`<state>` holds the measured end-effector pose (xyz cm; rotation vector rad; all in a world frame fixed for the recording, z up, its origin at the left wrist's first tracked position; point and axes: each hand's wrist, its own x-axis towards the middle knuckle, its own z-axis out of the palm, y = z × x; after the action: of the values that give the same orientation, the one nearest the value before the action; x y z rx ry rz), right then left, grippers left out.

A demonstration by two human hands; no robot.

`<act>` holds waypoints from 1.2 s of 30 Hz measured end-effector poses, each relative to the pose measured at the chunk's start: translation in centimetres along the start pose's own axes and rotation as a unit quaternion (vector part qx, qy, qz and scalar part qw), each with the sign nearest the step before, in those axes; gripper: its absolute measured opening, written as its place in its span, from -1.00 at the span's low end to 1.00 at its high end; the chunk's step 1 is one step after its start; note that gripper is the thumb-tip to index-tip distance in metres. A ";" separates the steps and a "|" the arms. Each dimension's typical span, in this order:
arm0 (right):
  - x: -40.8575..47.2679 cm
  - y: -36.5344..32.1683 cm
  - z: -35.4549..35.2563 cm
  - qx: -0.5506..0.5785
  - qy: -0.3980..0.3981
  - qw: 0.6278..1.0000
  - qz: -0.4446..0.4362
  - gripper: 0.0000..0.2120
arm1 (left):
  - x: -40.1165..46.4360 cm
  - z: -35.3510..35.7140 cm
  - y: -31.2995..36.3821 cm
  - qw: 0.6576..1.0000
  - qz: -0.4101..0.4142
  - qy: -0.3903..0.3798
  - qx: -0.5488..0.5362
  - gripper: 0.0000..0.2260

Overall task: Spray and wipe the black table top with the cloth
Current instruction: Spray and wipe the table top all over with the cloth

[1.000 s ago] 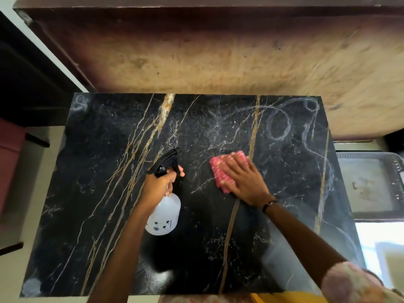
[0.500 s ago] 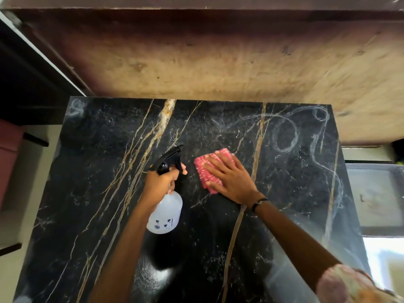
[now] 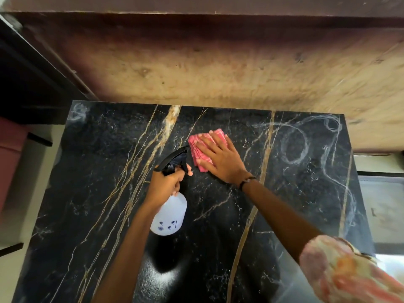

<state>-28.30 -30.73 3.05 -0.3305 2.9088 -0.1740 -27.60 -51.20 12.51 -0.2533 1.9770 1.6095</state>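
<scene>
The black marble table top (image 3: 91,193) with gold and white veins fills the lower view. My right hand (image 3: 220,158) lies flat with spread fingers on a folded pink cloth (image 3: 197,142), pressing it to the table's far middle. My left hand (image 3: 164,186) grips the neck of a white spray bottle (image 3: 170,217) with a black trigger head, held above the table just left of the cloth. The nozzle points toward the cloth. White smear rings show at the table's far right.
A worn brown wooden surface (image 3: 218,68) runs beyond the table's far edge. A grey tray-like unit (image 3: 384,211) sits to the right of the table. Pale floor and a reddish object (image 3: 11,154) lie to the left.
My right hand has slid the cloth left and toward the far edge, close to the bottle's nozzle. The bottle has stayed in my left hand with little movement.
</scene>
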 end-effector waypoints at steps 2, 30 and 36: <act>-2.2 2.4 0.3 -0.008 0.008 1.000 -0.020 -0.36 | 0.2 -0.3 0.1 1.000 0.008 -0.010 -0.001 -0.78; 2.9 11.9 -2.7 0.042 0.019 0.976 0.213 -0.40 | 0.8 1.2 1.0 0.999 0.022 -0.024 0.000 -0.78; -2.8 8.6 -0.5 -0.033 0.006 0.999 0.028 -0.42 | 0.0 3.7 1.5 1.000 0.013 -0.018 -0.021 -0.77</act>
<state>-27.57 -21.76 2.89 -0.2577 2.9365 -0.0703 -27.18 -47.34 13.39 -0.2141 1.9294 1.6609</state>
